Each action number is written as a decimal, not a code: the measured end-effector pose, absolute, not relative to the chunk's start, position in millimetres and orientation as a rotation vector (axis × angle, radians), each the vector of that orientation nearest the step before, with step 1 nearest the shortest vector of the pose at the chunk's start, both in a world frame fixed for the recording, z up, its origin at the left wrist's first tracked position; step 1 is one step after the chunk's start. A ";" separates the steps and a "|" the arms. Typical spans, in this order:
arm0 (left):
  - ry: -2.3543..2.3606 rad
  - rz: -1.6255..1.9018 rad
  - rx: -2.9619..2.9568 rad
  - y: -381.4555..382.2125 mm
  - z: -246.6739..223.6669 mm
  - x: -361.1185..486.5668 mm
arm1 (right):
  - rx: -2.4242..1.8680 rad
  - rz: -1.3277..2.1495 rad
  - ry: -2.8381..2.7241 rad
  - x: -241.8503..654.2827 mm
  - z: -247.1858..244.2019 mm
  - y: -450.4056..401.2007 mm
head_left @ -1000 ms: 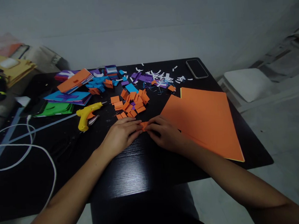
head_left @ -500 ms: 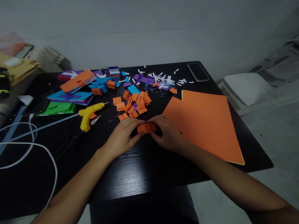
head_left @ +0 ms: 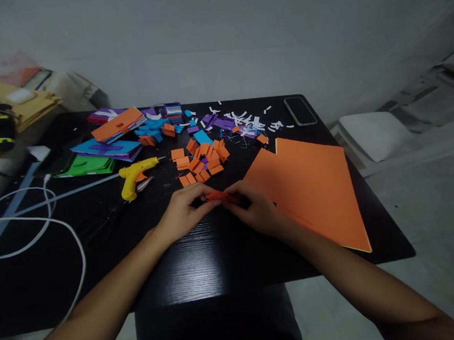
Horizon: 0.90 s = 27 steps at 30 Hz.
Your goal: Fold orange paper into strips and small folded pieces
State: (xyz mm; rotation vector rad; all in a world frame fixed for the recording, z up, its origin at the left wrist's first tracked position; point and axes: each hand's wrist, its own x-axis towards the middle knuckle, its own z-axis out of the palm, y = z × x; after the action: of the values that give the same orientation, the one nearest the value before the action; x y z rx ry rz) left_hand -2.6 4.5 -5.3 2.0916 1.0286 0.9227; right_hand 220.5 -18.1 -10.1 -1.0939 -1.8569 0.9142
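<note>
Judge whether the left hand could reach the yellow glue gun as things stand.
Probably yes: nothing seems to stand between the left hand and glue gun, though the hand holds orange paper.

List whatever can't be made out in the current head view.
All in the head view:
- Small orange paper piece: shape blurred, partly covered by fingers of the left hand and right hand.
- Long white cable: continuation cut off by the left edge.
- Large orange paper sheet: lower-left edge, behind the right forearm.

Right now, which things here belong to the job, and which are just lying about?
Likely in the work:
orange piece in left hand and right hand
folded orange pieces
large orange sheets

Seemingly lying about:
phone
yellow glue gun
white cable
</note>
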 end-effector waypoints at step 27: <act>1.036 1.089 2.150 -8.0 3.2 0.9 | -1.042 0.982 -1.728 218.7 -1.8 -24.7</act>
State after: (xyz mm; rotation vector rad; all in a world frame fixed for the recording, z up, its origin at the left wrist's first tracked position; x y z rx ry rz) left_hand 0.9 -8.0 3.2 2.1496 1.0361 1.0887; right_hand 218.7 -24.7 -1.8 -1.0416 -1.7281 0.9822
